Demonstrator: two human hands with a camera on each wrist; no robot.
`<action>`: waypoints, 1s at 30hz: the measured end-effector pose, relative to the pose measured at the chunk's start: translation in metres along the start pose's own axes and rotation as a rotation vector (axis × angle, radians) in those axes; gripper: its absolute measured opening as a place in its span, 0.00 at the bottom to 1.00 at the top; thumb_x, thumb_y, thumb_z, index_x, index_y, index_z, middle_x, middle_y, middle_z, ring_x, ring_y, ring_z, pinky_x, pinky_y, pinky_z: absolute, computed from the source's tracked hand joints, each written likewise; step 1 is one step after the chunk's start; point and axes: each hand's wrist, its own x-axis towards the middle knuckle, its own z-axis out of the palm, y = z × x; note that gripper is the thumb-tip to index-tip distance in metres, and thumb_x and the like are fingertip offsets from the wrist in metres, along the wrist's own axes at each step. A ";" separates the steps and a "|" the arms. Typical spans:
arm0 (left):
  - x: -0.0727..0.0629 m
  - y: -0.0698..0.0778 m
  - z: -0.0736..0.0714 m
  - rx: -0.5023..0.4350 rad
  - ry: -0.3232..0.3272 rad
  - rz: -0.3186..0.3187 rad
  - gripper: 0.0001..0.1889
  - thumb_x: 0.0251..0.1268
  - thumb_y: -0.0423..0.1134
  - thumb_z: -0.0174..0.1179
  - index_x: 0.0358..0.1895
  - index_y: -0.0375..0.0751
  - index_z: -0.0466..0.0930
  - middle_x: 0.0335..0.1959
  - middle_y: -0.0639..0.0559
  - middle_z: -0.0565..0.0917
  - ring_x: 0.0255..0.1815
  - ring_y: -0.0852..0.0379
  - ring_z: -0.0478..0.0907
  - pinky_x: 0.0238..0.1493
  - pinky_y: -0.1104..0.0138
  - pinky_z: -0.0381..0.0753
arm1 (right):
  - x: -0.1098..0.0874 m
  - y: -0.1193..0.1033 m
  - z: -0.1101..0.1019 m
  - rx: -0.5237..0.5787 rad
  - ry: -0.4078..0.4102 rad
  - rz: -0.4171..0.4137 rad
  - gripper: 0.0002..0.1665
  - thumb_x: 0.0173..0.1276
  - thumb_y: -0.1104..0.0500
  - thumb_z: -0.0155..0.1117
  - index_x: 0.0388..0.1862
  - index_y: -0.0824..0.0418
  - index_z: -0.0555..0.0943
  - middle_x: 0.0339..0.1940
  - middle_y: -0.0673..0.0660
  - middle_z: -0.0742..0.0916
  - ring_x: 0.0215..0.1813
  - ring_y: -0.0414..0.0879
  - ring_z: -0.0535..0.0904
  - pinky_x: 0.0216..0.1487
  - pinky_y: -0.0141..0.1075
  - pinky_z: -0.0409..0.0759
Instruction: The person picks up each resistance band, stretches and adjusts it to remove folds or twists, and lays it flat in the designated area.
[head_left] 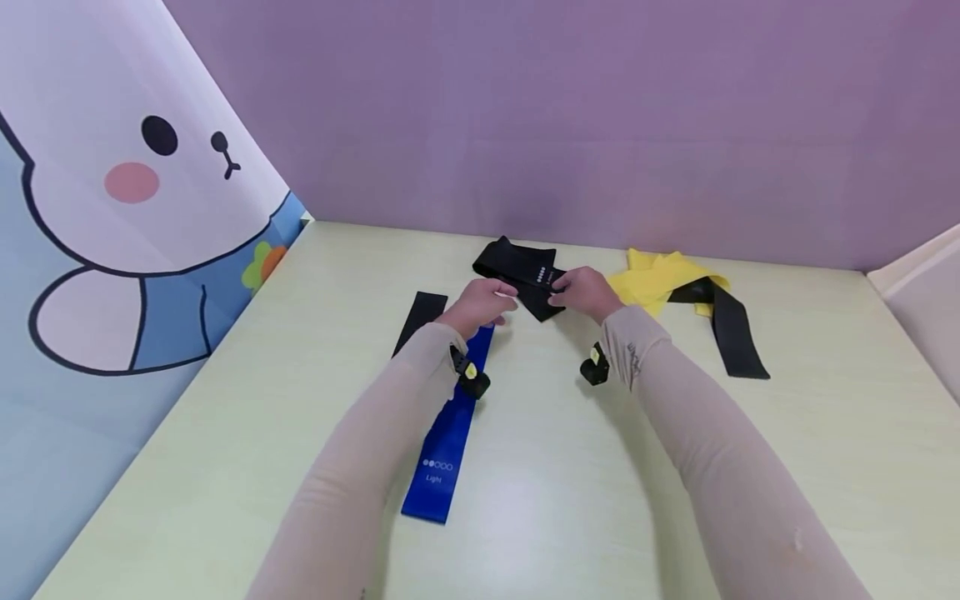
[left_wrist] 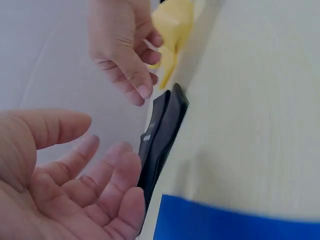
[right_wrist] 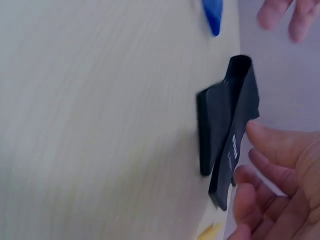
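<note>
A black resistance band [head_left: 517,265] with printed dots lies folded across itself near the back of the table. My left hand [head_left: 482,304] hovers just left of it, over the top end of a blue band [head_left: 442,467] marked "Light"; in the left wrist view that hand [left_wrist: 75,180] has loosely curved fingers and an empty palm. On the black band's right side is my right hand [head_left: 588,292], thumb and fingers apart. The right wrist view shows this hand [right_wrist: 285,175] close beside the folded band [right_wrist: 235,135], with no grip on it; whether the thumb touches is unclear.
Another black band [head_left: 422,312] lies partly behind my left forearm. At the back right, a yellow band [head_left: 660,275] overlaps a black strip [head_left: 735,333]. A purple wall panel [head_left: 562,125] rises behind the table [head_left: 555,483], and a cartoon-printed panel [head_left: 97,225] borders its left.
</note>
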 end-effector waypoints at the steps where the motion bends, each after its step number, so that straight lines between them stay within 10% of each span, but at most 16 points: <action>1: 0.000 0.001 0.001 -0.024 -0.005 -0.018 0.18 0.65 0.33 0.57 0.59 0.36 0.75 0.57 0.44 0.77 0.43 0.43 0.80 0.48 0.59 0.77 | 0.000 0.000 0.001 0.014 0.002 0.007 0.22 0.63 0.61 0.66 0.54 0.71 0.79 0.55 0.66 0.82 0.58 0.58 0.75 0.61 0.45 0.68; 7: 0.007 0.004 0.009 -0.217 -0.037 -0.144 0.23 0.65 0.28 0.53 0.64 0.34 0.70 0.58 0.41 0.77 0.51 0.43 0.78 0.55 0.59 0.75 | 0.004 0.000 0.005 0.075 -0.002 0.095 0.23 0.62 0.62 0.67 0.55 0.71 0.79 0.54 0.66 0.82 0.51 0.55 0.78 0.56 0.43 0.72; 17: 0.021 -0.003 0.024 -0.375 -0.044 -0.218 0.09 0.59 0.27 0.57 0.42 0.29 0.71 0.35 0.42 0.75 0.31 0.49 0.79 0.41 0.62 0.80 | 0.000 0.003 0.008 0.037 -0.020 0.139 0.25 0.57 0.61 0.68 0.53 0.73 0.79 0.53 0.66 0.83 0.53 0.56 0.78 0.58 0.42 0.72; 30: 0.010 0.005 0.025 -0.410 -0.079 -0.270 0.23 0.69 0.32 0.53 0.65 0.32 0.65 0.63 0.34 0.70 0.44 0.48 0.75 0.54 0.61 0.75 | -0.002 -0.002 0.014 0.015 -0.033 0.164 0.20 0.59 0.60 0.68 0.47 0.72 0.82 0.50 0.65 0.84 0.49 0.54 0.77 0.54 0.41 0.73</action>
